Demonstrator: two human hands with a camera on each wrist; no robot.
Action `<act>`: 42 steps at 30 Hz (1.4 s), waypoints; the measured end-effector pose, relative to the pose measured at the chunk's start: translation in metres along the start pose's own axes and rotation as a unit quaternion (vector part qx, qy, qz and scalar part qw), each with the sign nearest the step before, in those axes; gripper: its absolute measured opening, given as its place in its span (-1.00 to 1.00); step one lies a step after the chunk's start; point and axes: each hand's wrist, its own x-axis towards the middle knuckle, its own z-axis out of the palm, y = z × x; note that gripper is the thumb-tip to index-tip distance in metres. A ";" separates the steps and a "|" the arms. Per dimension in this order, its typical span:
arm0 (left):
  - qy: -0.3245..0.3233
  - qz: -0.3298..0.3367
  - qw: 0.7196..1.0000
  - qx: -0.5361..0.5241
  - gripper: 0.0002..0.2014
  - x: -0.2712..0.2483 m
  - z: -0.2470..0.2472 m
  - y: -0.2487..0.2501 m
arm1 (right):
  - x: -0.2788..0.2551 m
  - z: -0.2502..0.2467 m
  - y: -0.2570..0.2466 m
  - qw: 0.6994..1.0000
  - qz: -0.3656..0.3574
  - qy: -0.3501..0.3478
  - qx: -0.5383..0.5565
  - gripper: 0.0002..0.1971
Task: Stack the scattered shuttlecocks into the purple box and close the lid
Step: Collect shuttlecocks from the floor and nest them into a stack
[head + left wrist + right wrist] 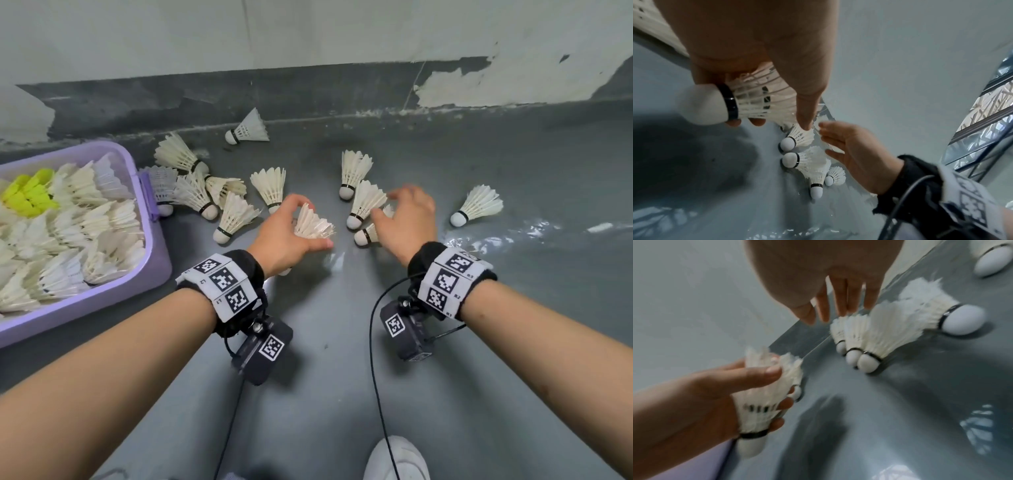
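The purple box [156, 253] stands open at the left, packed with white shuttlecocks and a few yellow-green ones [29, 193]. My left hand [294, 229] grips a white feather shuttlecock [313, 224] round its skirt; in the left wrist view the cork of the held shuttlecock [748, 100] points back toward the wrist. My right hand [404, 212] hovers with straight, spread fingers [838, 305] just above a small cluster of shuttlecocks [363, 205] lying on the grey floor and holds nothing. No lid is in view.
More shuttlecocks lie beside the box [198, 185], one by the wall base [248, 130] and one alone at the right [476, 205]. A dark skirting and a peeling wall [445, 89] close off the far side. A white shoe [397, 459] and a cable [373, 359] are near the bottom.
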 end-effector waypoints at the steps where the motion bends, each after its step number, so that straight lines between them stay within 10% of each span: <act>1: 0.001 -0.002 1.000 0.000 -0.42 0.002 0.002 0.002 | 0.006 0.000 0.009 0.997 0.025 -0.021 -0.075 -0.46; 6: 0.009 -0.014 1.000 -0.009 -0.36 0.011 0.011 0.001 | 0.013 0.004 0.022 0.983 0.086 -0.124 -0.105 -0.43; 14: -0.026 -0.022 0.998 0.050 -0.34 0.007 0.004 -0.012 | -0.004 0.004 -0.014 0.987 -0.040 -0.061 0.145 -0.72; 23: -0.062 0.036 0.997 0.014 -0.14 0.002 -0.006 -0.003 | -0.023 0.005 -0.047 0.958 -0.204 -0.185 0.080 -0.79; 28: -0.058 0.056 0.995 0.058 -0.44 0.000 -0.012 -0.006 | -0.029 -0.006 -0.054 0.942 -0.191 -0.254 0.107 -0.83; 31: -0.046 0.047 0.998 0.024 -0.59 -0.002 -0.017 -0.009 | -0.027 0.000 -0.044 0.958 -0.171 -0.215 0.082 -0.56; 38: -0.042 0.034 0.998 0.037 -0.57 -0.010 -0.030 -0.019 | -0.015 0.001 -0.027 0.982 -0.061 -0.011 0.177 -0.89; 42: -0.045 0.011 0.998 0.044 -0.47 -0.012 -0.031 -0.023 | -0.016 0.006 -0.039 0.934 -0.055 -0.090 0.341 -0.93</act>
